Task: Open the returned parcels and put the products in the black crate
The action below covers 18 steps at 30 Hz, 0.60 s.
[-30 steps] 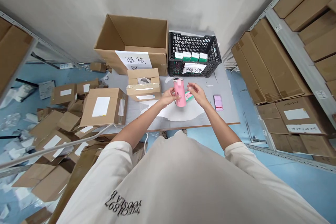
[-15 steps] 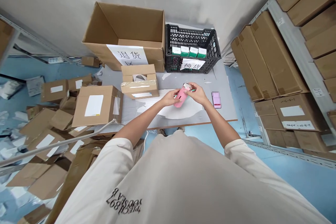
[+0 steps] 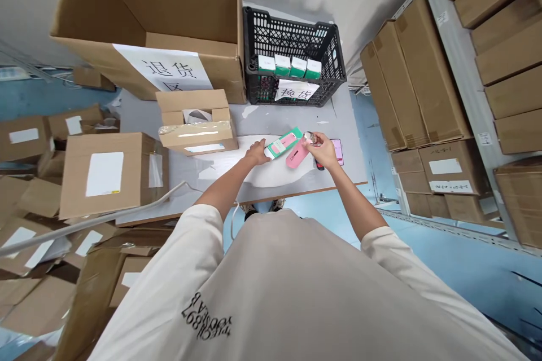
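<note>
My right hand grips a pink handheld device by its shiny silver end, its body slanting down to the left above the table. My left hand is at the left end of a flat green-and-white box, thumb and fingers closed about that end. A picture of a pink device is printed on the box. Partly hidden behind my right hand lies a phone with a pink screen. A small red and black item shows just below that hand.
A large open carton with a paper sign stands at the back left. Beside it is a black crate holding several green-and-white boxes. A small open carton sits nearer. Boxes fill the right shelf and the floor at left.
My left hand has let go of the pink device and moved left to the green-and-white box, which now shows. My right hand keeps the device. The view has shifted.
</note>
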### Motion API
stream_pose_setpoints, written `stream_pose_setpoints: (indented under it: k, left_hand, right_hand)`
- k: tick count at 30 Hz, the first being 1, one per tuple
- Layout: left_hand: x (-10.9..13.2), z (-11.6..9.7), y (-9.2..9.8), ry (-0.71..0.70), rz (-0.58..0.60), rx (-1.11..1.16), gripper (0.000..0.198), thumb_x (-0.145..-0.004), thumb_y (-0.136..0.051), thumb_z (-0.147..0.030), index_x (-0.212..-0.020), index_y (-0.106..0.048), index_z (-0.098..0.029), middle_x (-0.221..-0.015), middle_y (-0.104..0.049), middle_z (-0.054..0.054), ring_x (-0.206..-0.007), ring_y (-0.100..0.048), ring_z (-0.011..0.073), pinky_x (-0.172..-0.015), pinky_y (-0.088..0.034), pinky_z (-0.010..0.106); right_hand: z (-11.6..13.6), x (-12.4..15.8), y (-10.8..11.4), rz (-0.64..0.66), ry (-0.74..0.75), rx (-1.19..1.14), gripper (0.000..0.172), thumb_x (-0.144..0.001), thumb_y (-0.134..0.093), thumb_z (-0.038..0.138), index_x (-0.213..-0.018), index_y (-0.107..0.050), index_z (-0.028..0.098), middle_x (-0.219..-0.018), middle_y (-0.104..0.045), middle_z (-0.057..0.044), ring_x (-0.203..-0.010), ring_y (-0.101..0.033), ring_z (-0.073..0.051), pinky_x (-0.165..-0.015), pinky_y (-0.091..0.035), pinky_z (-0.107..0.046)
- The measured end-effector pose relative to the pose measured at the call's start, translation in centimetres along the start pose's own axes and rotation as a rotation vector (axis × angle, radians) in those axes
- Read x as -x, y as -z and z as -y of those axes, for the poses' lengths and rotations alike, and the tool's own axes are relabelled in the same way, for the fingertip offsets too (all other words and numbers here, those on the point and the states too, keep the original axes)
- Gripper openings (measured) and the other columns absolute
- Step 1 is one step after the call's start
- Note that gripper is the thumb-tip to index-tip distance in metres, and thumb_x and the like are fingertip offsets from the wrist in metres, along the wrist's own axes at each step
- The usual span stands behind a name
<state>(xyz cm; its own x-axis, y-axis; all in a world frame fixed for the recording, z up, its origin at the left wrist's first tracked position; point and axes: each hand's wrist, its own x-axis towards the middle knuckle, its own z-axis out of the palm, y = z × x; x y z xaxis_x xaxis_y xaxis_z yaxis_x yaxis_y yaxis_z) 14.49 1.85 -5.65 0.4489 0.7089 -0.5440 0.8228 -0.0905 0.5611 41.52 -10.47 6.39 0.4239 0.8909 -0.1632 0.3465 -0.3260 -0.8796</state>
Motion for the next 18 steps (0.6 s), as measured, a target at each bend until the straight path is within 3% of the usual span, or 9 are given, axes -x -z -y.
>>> stream_pose_setpoints:
  k: [5,9,18]
  left_hand:
    - [-0.5,-0.9,-2.6,-0.017,-0.006,-0.084,0.13,-0.071,-0.1,-0.051,-0.179,-0.032,-0.026,-0.176,-0.048,0.029,-0.162,-0.046,0.0541,-0.125,-0.046,0.064]
    - [-0.7,-1.8,-3.5,-0.021,-0.053,-0.087,0.123,-0.081,-0.093,-0.046,-0.182,-0.027,-0.02,-0.174,-0.048,0.031,-0.163,-0.045,0.0536,-0.13,-0.039,0.064]
    - [0.9,-2.9,-1.0,-0.112,-0.186,-0.022,0.107,-0.087,-0.082,-0.035,-0.18,-0.032,-0.017,-0.168,-0.055,0.027,-0.158,-0.051,0.0503,-0.134,-0.037,0.061]
  right_hand:
    - [-1.5,0.0,0.4,0.01,-0.034,0.011,0.071,-0.072,-0.093,0.065,-0.126,-0.078,0.022,-0.12,-0.083,-0.01,-0.113,-0.075,-0.03,-0.109,-0.064,-0.047]
    - [-2.2,-0.1,1.0,0.014,-0.049,0.034,0.069,-0.075,-0.092,0.064,-0.129,-0.078,0.023,-0.119,-0.082,-0.01,-0.117,-0.074,-0.031,-0.108,-0.065,-0.047]
    - [-1.8,-0.4,1.6,0.015,-0.042,0.013,0.072,-0.074,-0.09,0.062,-0.132,-0.075,0.021,-0.127,-0.08,-0.013,-0.12,-0.074,-0.033,-0.113,-0.062,-0.051]
